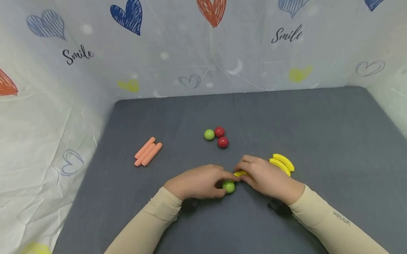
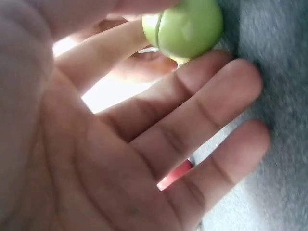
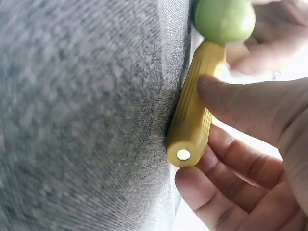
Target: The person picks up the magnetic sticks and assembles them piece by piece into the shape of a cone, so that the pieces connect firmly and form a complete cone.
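Observation:
My left hand (image 1: 202,182) pinches a glossy green ball (image 1: 229,187) between thumb and forefinger, low over the dark tabletop. In the left wrist view the other fingers stretch out past the green ball (image 2: 192,29), which shows a groove around it. Just to the right, my right hand (image 1: 267,176) grips a yellow toy stick (image 1: 240,173). Seen from the right wrist, the yellow stick (image 3: 192,108) is ridged, with a round hole in its near end. Its far end touches the green ball (image 3: 225,21). Whether the two are joined I cannot tell.
Two curved yellow sticks (image 1: 283,162) lie beside my right hand. Farther back sit a green ball (image 1: 209,134) and two red balls (image 1: 222,142). Three orange sticks (image 1: 148,153) lie together at the left. A printed white curtain (image 1: 171,59) stands behind the table.

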The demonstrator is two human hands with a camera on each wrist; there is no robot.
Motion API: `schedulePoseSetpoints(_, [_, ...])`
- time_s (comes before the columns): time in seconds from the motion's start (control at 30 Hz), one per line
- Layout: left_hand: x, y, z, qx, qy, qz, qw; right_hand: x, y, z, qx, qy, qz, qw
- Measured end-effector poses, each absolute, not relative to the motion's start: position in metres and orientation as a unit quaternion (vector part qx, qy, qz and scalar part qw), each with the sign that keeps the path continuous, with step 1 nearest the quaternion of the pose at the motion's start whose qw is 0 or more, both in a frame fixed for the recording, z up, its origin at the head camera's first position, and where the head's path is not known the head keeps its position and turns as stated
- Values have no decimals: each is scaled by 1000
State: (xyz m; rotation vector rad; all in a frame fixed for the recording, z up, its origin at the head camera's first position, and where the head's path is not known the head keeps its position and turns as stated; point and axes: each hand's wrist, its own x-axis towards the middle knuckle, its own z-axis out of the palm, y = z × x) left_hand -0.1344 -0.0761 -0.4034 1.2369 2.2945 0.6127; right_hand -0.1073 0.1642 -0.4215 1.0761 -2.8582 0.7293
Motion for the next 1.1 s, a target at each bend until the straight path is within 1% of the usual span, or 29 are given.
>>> schedulePoseSetpoints(0.17, [-127, -71, -401, 459, 830, 210, 236, -107, 166, -419, 337, -908, 247, 0])
schedulePoseSetpoints(0.33, [-120, -66, -397, 456, 845, 174, 219, -108, 179, -410, 303, -929, 214, 17])
schedulePoseSetpoints(0.43, [-117, -64, -394, 446, 860, 143, 202, -113, 191, -402, 274, -944, 182, 16])
schedulePoseSetpoints(0.6, [-114, -62, -394, 419, 882, 121, 179, -119, 213, -390, 240, -957, 165, -10])
schedulePoseSetpoints(0.73, [-111, -59, -398, 416, 883, 130, 172, -121, 226, -386, 217, -959, 174, -47])
schedulePoseSetpoints(0.9, [-110, -55, -397, 408, 892, 124, 150, -125, 231, -381, 188, -961, 179, -95])
schedulePoseSetpoints(1.1, [-109, -55, -397, 402, 897, 116, 143, -123, 228, -384, 178, -960, 177, -121])
